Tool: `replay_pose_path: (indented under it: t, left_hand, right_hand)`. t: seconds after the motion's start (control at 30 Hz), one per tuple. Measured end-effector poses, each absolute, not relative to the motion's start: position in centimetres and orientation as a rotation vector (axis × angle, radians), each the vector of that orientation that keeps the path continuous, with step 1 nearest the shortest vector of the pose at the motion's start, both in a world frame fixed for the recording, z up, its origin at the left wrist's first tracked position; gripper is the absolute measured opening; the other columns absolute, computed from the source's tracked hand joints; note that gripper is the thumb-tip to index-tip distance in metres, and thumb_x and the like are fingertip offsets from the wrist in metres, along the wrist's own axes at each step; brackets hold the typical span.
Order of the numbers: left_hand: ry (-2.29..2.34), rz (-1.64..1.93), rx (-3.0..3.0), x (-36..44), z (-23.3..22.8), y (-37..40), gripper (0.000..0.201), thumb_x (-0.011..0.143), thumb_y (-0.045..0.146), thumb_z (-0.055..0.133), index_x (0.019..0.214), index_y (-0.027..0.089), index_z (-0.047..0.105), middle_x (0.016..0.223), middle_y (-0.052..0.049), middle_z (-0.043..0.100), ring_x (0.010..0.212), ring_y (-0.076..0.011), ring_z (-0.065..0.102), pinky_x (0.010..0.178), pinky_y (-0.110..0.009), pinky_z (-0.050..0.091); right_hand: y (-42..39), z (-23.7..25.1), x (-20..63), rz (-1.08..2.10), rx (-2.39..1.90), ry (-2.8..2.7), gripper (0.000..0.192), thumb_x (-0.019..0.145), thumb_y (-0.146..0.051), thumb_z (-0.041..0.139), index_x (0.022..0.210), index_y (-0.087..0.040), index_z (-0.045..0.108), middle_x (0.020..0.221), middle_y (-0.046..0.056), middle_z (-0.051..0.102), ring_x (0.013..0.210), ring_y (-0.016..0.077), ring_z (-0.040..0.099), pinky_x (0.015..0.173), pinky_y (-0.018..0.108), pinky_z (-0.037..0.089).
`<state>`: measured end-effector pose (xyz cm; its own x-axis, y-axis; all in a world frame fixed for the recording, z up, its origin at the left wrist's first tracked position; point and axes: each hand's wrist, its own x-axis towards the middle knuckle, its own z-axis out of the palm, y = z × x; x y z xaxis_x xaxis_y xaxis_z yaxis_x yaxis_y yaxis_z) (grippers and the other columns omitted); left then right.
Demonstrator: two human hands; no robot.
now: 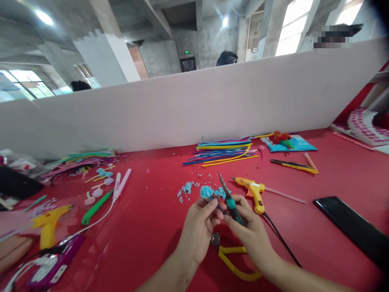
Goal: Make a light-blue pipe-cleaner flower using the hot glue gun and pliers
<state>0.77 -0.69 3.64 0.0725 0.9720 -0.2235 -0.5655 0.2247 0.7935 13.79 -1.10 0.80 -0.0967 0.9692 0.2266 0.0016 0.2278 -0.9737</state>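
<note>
**Blue fluff pinched at the fingertips, cutter alongside**

Yellow-handled pliers [234, 259] are lying on the red table [319, 251] just beneath my wrists, half hidden by them. I am keeping my left hand [199, 227] closed, thumb and fingers pinching the stem of a blue fuzzy pompom [207, 191] that is sticking up just past the fingertips. My right hand [251, 229] is wrapped round the green-handled snips [229, 198], whose blades are pointing away from me, right beside the pompom.

Just beyond the right hand, a yellow glue gun [253, 190] is resting with its black cord [281, 239] trailing back past my right forearm. Blue trimmings [186, 190] are scattering ahead of the left hand. Farther out, a pile of pipe cleaners [223, 152] is lying under the white partition [194, 109].

As I judge it, the blades are sitting so close to my left fingertips that a careless squeeze could nip them or cut the stem. The cord could snag on my arm and drag the glue gun, possibly hot, toward my hand.

I am finding no readable brand or label anywhere; a green sign far off is too small to read.
</note>
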Motion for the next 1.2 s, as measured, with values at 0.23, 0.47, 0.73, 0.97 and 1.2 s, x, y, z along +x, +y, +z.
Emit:
replay_pose_path:
  t: [0.23, 0.47, 0.73, 0.97, 1.2]
  left_hand:
    - [0.877, 1.279, 0.578, 2.2, 4.9, 0.1, 0.014, 0.074, 0.023, 0.072, 0.079, 0.01, 0.068, 0.063, -0.001, 0.065, 0.044, -0.0041, 0.052, 0.04, -0.013, 0.036]
    - [0.894, 1.295, 0.561, 2.4, 5.1, 0.4, 0.014, 0.069, 0.019, 0.074, 0.067, 0.012, 0.062, 0.057, 0.001, 0.065, 0.039, -0.0038, 0.048, 0.038, -0.014, 0.036]
    - [0.899, 1.217, 0.454, 1.6, 4.8, 0.8, 0.018, 0.061, 0.023, 0.075, 0.055, 0.012, 0.062, 0.05, 0.002, 0.061, 0.037, -0.0046, 0.048, 0.039, -0.015, 0.04]
    - [0.908, 1.167, 0.478, 1.3, 4.0, 1.1, 0.019, 0.062, 0.024, 0.076, 0.058, 0.012, 0.063, 0.045, 0.003, 0.057, 0.035, -0.0049, 0.046, 0.038, -0.016, 0.037]
    - [1.007, 1.223, 0.673, 0.0, 4.0, 1.0, 0.016, 0.071, 0.027, 0.076, 0.075, 0.013, 0.07, 0.059, -0.001, 0.066, 0.042, -0.0056, 0.05, 0.042, -0.016, 0.035]
  right_hand:
    - [-0.9, 0.9, 14.5, 0.9, -0.934, -1.481, 0.012, 0.081, -0.014, 0.057, 0.075, -0.023, 0.063, 0.096, 0.003, 0.052, 0.093, 0.0174, 0.052, 0.085, 0.027, 0.041]
    - [-1.0, 1.0, 15.1, 0.741, -0.913, -1.558, 0.017, 0.079, -0.009, 0.057, 0.082, -0.025, 0.063, 0.099, 0.003, 0.05, 0.094, 0.0167, 0.051, 0.085, 0.026, 0.042]
    - [-1.1, 1.4, 14.9, 0.741, -0.883, -1.616, 0.017, 0.078, -0.006, 0.052, 0.078, -0.021, 0.059, 0.093, 0.004, 0.052, 0.088, 0.0164, 0.054, 0.078, 0.026, 0.046]
    - [-1.1, 0.8, 14.4, 0.75, -0.891, -1.626, 0.019, 0.077, -0.004, 0.052, 0.077, -0.021, 0.057, 0.093, 0.004, 0.052, 0.086, 0.0154, 0.054, 0.076, 0.025, 0.045]
    - [-0.6, 1.1, 15.3, 0.772, -0.963, -1.583, 0.005, 0.082, -0.019, 0.06, 0.078, -0.022, 0.063, 0.095, 0.005, 0.053, 0.09, 0.0187, 0.055, 0.08, 0.029, 0.046]
